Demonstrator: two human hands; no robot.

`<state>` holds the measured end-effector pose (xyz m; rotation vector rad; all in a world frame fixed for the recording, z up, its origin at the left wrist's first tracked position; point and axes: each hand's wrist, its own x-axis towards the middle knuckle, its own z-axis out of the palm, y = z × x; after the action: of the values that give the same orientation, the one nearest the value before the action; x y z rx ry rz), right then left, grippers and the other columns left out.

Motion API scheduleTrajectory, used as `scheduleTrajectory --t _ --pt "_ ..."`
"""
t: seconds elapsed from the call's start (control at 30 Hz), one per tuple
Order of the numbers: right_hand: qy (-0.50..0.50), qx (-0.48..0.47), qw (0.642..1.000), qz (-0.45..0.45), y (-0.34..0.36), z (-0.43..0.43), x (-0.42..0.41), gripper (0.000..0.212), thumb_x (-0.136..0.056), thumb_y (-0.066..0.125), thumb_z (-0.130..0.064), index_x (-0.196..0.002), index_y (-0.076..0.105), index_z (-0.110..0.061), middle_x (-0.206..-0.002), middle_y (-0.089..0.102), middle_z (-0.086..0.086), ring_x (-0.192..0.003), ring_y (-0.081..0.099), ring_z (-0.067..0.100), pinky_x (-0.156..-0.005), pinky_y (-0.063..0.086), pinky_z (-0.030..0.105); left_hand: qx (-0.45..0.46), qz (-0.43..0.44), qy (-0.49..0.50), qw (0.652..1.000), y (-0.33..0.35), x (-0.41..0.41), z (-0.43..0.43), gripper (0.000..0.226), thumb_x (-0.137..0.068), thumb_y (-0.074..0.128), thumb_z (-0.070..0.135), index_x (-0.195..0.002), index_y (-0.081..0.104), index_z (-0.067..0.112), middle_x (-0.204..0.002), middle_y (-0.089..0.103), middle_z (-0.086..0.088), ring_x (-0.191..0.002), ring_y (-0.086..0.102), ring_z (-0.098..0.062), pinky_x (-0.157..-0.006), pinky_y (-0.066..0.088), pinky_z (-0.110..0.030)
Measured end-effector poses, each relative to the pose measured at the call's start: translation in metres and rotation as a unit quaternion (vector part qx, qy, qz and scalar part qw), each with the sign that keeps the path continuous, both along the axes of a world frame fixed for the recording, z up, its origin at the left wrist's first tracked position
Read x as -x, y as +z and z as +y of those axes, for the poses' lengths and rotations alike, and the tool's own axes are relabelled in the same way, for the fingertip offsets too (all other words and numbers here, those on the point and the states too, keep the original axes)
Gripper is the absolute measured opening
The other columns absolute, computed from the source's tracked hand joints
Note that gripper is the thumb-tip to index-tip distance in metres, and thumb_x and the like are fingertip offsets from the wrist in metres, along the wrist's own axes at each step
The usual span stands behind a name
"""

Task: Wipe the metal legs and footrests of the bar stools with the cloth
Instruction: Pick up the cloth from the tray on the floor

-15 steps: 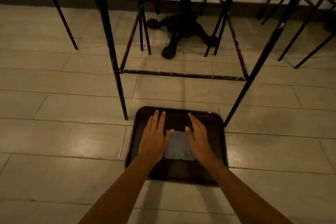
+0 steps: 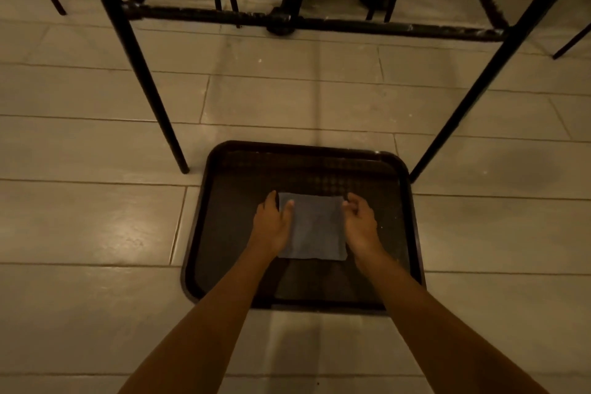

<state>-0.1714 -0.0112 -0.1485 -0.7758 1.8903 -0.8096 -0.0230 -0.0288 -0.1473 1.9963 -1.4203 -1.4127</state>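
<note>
Grey cloth (image 2: 311, 227), dark brown tray (image 2: 415, 224).

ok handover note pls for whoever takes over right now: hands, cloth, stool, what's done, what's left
Left hand: on the cloth's left edge, thumb on top, pinching it.
Right hand: curled on the cloth's right edge.
Cloth: folded, grey, lying flat in the dark tray on the floor.
Stool: front legs stand either side of the tray's far end; footrest crosses above the tray, scuffed and speckled.
Done: the cloth is gripped, nothing more.
Left: lift the cloth, wipe every leg and footrest.
</note>
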Motion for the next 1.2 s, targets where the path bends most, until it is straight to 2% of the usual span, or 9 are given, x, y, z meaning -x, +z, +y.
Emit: scheduleTrajectory --t 0.17,0.27,0.33,0.43,0.57,0.67,0.83,1.0,1.2 --pt "-0.050 -0.063 0.996 -0.045 -0.020 0.000 -0.003 0.054 -0.093 0.050 -0.028 -0.140 0.028 -0.015 -0.140 0.041 0.013 -0.122 0.046 0.030 -0.102 0.042 0.048 -0.036 0.028 0.071 0.996 -0.017 0.005 -0.002 0.062 -0.094 0.051 0.032 -0.144 0.024 0.007 -0.138 0.043 -0.016 -0.124 0.045 -0.031 -0.102 0.041 -0.044" --pt "-0.056 -0.084 0.991 -0.086 -0.019 0.001 -0.008 0.059 -0.089 0.058 -0.021 -0.140 0.029 -0.012 -0.137 0.044 0.013 -0.115 0.051 0.030 -0.089 0.050 0.041 -0.053 0.023 0.079 0.995 -0.023 0.006 -0.001 0.062 -0.090 0.058 0.025 -0.140 0.028 0.006 -0.132 0.049 -0.016 -0.118 0.050 -0.031 -0.096 0.044 -0.037" --pt "-0.043 -0.090 0.989 -0.110 -0.014 0.003 -0.011 0.047 -0.090 0.057 -0.012 -0.133 0.040 -0.006 -0.127 0.053 0.014 -0.102 0.056 0.026 -0.074 0.050 0.033 -0.072 0.019 0.064 0.995 -0.021 0.006 0.000 0.051 -0.092 0.055 0.019 -0.136 0.034 0.005 -0.125 0.054 -0.017 -0.111 0.054 -0.029 -0.086 0.045 -0.032" --pt "-0.024 -0.082 0.986 -0.143 0.000 0.006 -0.018 0.029 -0.092 0.051 -0.010 -0.121 0.054 -0.003 -0.116 0.060 0.015 -0.092 0.058 0.023 -0.063 0.049 0.025 -0.083 0.021 0.020 0.996 -0.018 0.000 0.002 0.032 -0.095 0.048 0.016 -0.125 0.051 0.004 -0.119 0.059 -0.018 -0.105 0.057 -0.028 -0.086 0.047 -0.033" --pt "-0.008 -0.054 0.988 -0.142 0.026 0.010 -0.025 0.033 -0.094 0.049 -0.016 -0.126 0.050 -0.010 -0.118 0.058 0.009 -0.102 0.057 0.024 -0.078 0.053 0.035 -0.094 0.099 0.075 0.988 0.010 -0.021 0.012 0.026 -0.095 0.049 0.020 -0.115 0.060 0.008 -0.116 0.062 -0.014 -0.105 0.058 -0.026 -0.093 0.049 -0.040" --pt "0.017 -0.043 0.987 -0.155 0.058 0.018 -0.036 0.029 -0.093 0.051 -0.020 -0.122 0.052 -0.014 -0.118 0.060 0.010 -0.102 0.059 0.026 -0.089 0.051 0.044 -0.103 0.138 0.106 0.979 0.046 -0.040 0.022 0.022 -0.094 0.049 0.023 -0.109 0.060 0.012 -0.112 0.063 -0.009 -0.101 0.059 -0.024 -0.083 0.051 -0.036" --pt "0.057 -0.024 0.981 -0.185 0.132 0.027 -0.057 0.025 -0.091 0.055 -0.024 -0.115 0.057 -0.017 -0.111 0.064 0.006 -0.098 0.063 0.022 -0.086 0.054 0.044 -0.081 0.142 0.151 0.975 0.120 -0.063 0.033 0.018 -0.095 0.046 0.026 -0.108 0.054 0.017 -0.105 0.057 -0.003 -0.085 0.055 -0.013 -0.064 0.043 -0.024" --pt "0.082 -0.005 0.971 -0.223 0.209 0.032 -0.074 0.023 -0.091 0.055 -0.022 -0.113 0.058 -0.020 -0.108 0.065 0.001 -0.097 0.063 0.019 -0.080 0.055 0.037 -0.056 0.164 0.181 0.968 0.206 -0.089 0.046 0.030 -0.094 0.050 0.028 -0.121 0.052 0.016 -0.119 0.058 -0.005 -0.107 0.056 -0.023 -0.089 0.048 -0.036" --pt "0.113 0.022 0.959 -0.258 0.290 0.032 -0.115 0.020 -0.092 0.053 -0.021 -0.111 0.059 -0.021 -0.105 0.066 0.001 -0.095 0.064 0.018 -0.079 0.055 0.037 0.009 0.193 0.199 0.961 0.288 -0.135 0.053 0.019 -0.092 0.055 0.021 -0.111 0.056 0.020 -0.116 0.060 -0.007 -0.102 0.058 -0.023 -0.081 0.050 -0.033"
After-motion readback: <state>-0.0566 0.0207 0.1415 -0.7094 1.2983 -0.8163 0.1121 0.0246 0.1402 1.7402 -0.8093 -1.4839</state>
